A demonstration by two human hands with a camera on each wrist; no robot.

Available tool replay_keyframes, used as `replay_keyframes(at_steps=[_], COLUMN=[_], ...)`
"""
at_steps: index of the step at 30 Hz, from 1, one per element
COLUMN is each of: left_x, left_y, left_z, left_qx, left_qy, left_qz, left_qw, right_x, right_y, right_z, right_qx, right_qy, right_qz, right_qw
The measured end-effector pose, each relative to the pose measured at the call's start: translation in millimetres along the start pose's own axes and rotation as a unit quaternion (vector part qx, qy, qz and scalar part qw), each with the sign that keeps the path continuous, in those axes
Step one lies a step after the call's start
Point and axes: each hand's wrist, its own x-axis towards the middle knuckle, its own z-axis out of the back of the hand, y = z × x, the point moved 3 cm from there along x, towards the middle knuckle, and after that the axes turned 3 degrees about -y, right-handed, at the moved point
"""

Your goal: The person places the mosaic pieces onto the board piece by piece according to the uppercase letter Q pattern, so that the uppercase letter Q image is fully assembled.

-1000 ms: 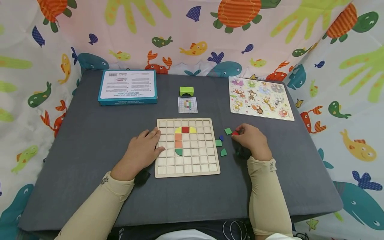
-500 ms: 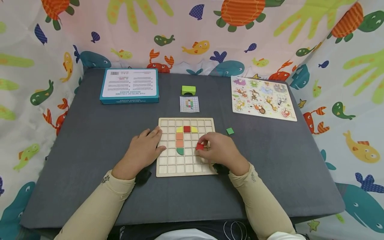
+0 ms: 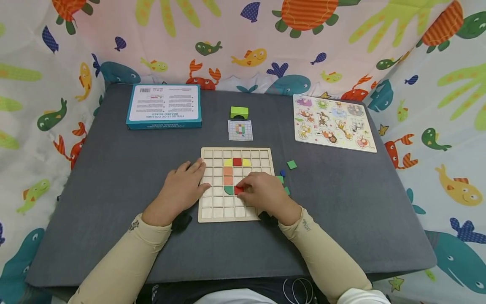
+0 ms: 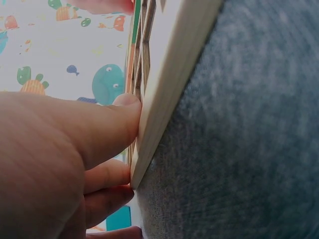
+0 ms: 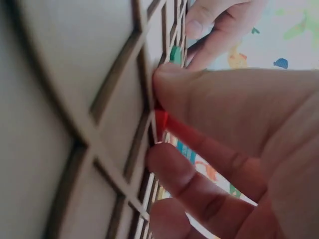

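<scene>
My left hand (image 3: pixel 178 188) rests on the left edge of a wooden grid board (image 3: pixel 207 213), its thumb and fingers against the rim. Over the board, my right hand (image 3: pixel 267 194) pinches a red tile (image 3: pixel 238 190) at the cell just right of a green quarter-circle tile (image 3: pixel 228 190). In the right wrist view the red tile (image 5: pixel 160 120) is partly hidden by the thumb; whether it lies flat in its cell I cannot tell. Higher up, a red square (image 3: pixel 237 162) sits between two yellow tiles (image 3: pixel 228 162), with two orange squares (image 3: pixel 228 171) below the left one.
Right of the board lie a green square (image 3: pixel 291 164), a small blue piece (image 3: pixel 282 172) and green pieces (image 3: pixel 280 179) partly behind my hand. Behind it are a pattern card (image 3: pixel 240 130), a green block (image 3: pixel 239 112), a blue box (image 3: pixel 163 105) and an animal puzzle board (image 3: pixel 334 122).
My right hand has carried the red tile leftward from the loose pieces beside the board to the cell next to the green quarter-circle. The left hand stays on the board's edge.
</scene>
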Motion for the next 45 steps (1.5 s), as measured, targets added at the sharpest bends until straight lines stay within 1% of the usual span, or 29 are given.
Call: replay_keyframes(at_steps=[7,9,10,12,14,16,17,20,22,23,25,27,29,30,32,33,35,38,42,45], left_x=[-2.7,-3.8,-4.2,-4.9,-5.4,-5.7,-5.9,-6.6,-7.3,-7.5,-7.6,-7.4,-6.8,-6.4,-5.4,-4.9,-3.6,-1.7,0.0,-0.1], left_y=[2.2,3.3,3.8,4.8,5.6,6.7,7.1,7.9,8.1,8.1,8.6,9.0,9.9,10.1,10.2,9.8,8.5,5.2,2.2,2.0], left_z=[1.6,1.7,1.6,1.6,1.9,2.0,2.3,2.7,3.1,3.4,3.1,2.8,2.3,1.9,1.5,1.6,0.7,-0.1,-1.1,-0.8], left_qx=[-0.005,-0.008,-0.009,-0.012,-0.013,-0.012,-0.012,-0.011,-0.011,-0.011,-0.010,-0.009,-0.006,-0.003,0.000,0.001,0.003,0.003,0.005,0.003], left_qy=[0.000,0.000,0.000,-0.001,-0.002,-0.003,-0.003,-0.002,-0.003,-0.003,-0.005,-0.006,-0.006,-0.007,-0.008,-0.008,-0.008,-0.007,-0.008,-0.006], left_qz=[0.002,0.004,0.004,0.004,0.004,0.004,0.004,0.006,0.006,0.006,0.003,0.000,-0.002,-0.002,-0.002,-0.003,-0.005,-0.010,-0.010,-0.006], left_qw=[1.0000,1.0000,0.9999,0.9999,0.9999,0.9999,0.9999,0.9999,0.9999,0.9999,0.9999,0.9999,1.0000,1.0000,1.0000,1.0000,1.0000,0.9999,0.9999,1.0000], right_x=[2,4,4,4,2,-3,-6,-11,-13,-13,-11,-9,-3,1,9,12,18,20,18,18], right_y=[3,-1,-6,-20,-39,-64,-75,-102,-110,-110,-105,-95,-80,-72,-56,-49,-39,-34,-34,-33], right_z=[-0.1,3.5,6.9,17.6,31.7,43.9,48.6,53.5,53.0,52.5,51.4,49.1,44.3,40.9,33.8,29.8,23.6,18.7,17.7,17.7], right_qx=[-0.006,-0.002,-0.001,-0.004,-0.008,-0.019,-0.027,-0.045,-0.053,-0.055,-0.056,-0.053,-0.044,-0.041,-0.035,-0.037,-0.045,-0.065,-0.075,-0.070], right_qy=[-0.001,-0.001,-0.007,-0.031,-0.064,-0.091,-0.093,-0.075,-0.060,-0.058,-0.068,-0.083,-0.089,-0.084,-0.064,-0.051,-0.030,-0.021,-0.033,-0.038], right_qz=[-0.005,-0.025,-0.039,-0.083,-0.142,-0.203,-0.236,-0.304,-0.325,-0.326,-0.312,-0.278,-0.223,-0.190,-0.125,-0.098,-0.063,-0.045,-0.023,-0.002], right_qw=[1.000,1.000,0.999,0.996,0.988,0.975,0.967,0.949,0.942,0.942,0.946,0.956,0.970,0.977,0.989,0.993,0.997,0.997,0.996,0.997])
